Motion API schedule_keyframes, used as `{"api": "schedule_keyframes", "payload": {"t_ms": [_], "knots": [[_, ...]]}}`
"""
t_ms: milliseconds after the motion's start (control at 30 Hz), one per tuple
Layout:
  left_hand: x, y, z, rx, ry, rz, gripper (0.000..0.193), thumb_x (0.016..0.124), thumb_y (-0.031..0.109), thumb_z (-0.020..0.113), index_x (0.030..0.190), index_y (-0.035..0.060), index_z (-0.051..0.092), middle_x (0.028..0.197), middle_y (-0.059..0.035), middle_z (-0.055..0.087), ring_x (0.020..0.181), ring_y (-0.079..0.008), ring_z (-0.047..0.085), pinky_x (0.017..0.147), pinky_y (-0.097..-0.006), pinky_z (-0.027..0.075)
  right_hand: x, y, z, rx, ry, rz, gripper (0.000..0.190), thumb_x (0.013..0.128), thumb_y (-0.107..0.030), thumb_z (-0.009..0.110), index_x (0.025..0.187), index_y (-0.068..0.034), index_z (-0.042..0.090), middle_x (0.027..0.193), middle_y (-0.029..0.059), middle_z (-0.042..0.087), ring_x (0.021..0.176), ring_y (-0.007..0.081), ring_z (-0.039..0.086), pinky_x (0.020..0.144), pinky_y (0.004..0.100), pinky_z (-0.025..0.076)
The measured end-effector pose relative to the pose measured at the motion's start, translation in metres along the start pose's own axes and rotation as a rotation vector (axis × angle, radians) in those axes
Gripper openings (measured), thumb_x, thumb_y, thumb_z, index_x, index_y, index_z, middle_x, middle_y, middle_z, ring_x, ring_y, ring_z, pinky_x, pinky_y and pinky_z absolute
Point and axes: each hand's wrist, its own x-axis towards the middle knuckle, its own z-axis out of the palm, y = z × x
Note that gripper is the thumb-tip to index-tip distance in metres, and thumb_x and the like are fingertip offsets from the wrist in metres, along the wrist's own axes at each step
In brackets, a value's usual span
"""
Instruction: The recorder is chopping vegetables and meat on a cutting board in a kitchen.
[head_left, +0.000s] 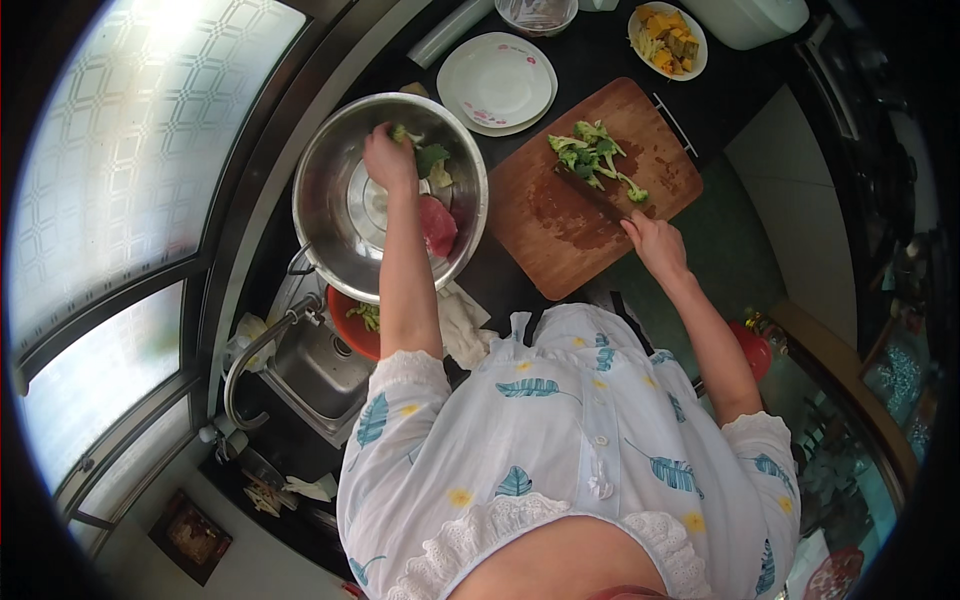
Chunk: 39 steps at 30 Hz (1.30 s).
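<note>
My left hand (390, 157) reaches into a large stainless steel basin (315, 176), its fingers on a piece of broccoli (403, 133). Beside it in the basin lie a leafy broccoli piece (431, 160) and a pink slab of raw meat (437, 226). My right hand (657, 241) grips the handle of a kitchen knife (592, 193), whose dark blade lies low over a wooden cutting board (547, 247). Cut broccoli florets (592, 150) are heaped on the board along the blade's far side. Wet patches darken the wood.
Stacked white plates (502, 79) stand behind the basin and board. A bowl of cut yellow pieces (667, 41) is at the back right. Nearer on the left are a red bowl of green pieces (352, 319), a cloth (459, 322), and a sink (322, 367) with a curved faucet (238, 375).
</note>
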Motion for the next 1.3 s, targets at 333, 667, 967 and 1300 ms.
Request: {"api": "schedule_keyframes", "payload": {"t_ms": [333,667,967,1300], "knots": [[-0.170,0.105,-0.003,-0.712,-0.236,0.294,0.032,0.079,0.011,0.081,0.107,0.0057,0.067,0.097,-0.0152,0.070,0.089,-0.0363,0.068,0.077,-0.0437,0.054,0.000,0.005,-0.005,0.010,0.008,0.006,0.030,0.100,-0.031,0.060,0.085,-0.005,0.059,0.067,0.0221,0.064,0.068,0.0442,0.065,0.059,0.0529,0.051],[-0.192,0.106,0.047,-0.584,-0.210,0.295,0.031,0.079,0.005,0.078,0.106,0.0043,0.063,0.103,-0.0138,0.062,0.094,-0.0371,0.064,0.078,-0.0453,0.052,-0.022,-0.013,-0.020,0.002,-0.036,-0.011,0.029,0.100,-0.030,0.059,0.085,-0.005,0.059,0.064,0.0215,0.063,0.065,0.0433,0.065,0.058,0.0523,0.052],[-0.188,0.113,0.055,-0.527,-0.179,0.350,0.034,0.078,0.007,0.079,0.109,0.0049,0.064,0.099,-0.0124,0.061,0.093,-0.0348,0.064,0.078,-0.0441,0.053,-0.028,-0.017,-0.030,-0.045,-0.043,0.051,0.030,0.101,-0.028,0.060,0.085,-0.003,0.057,0.064,0.0221,0.062,0.064,0.0437,0.064,0.056,0.0523,0.050],[-0.185,0.111,0.065,-0.505,-0.134,0.379,0.032,0.078,0.007,0.079,0.107,0.0062,0.067,0.096,-0.0110,0.062,0.087,-0.0332,0.065,0.073,-0.0432,0.054,-0.017,-0.024,-0.022,-0.082,-0.137,0.074,0.028,0.102,-0.028,0.056,0.091,-0.002,0.060,0.070,0.0236,0.067,0.068,0.0432,0.068,0.060,0.0524,0.054]]}}
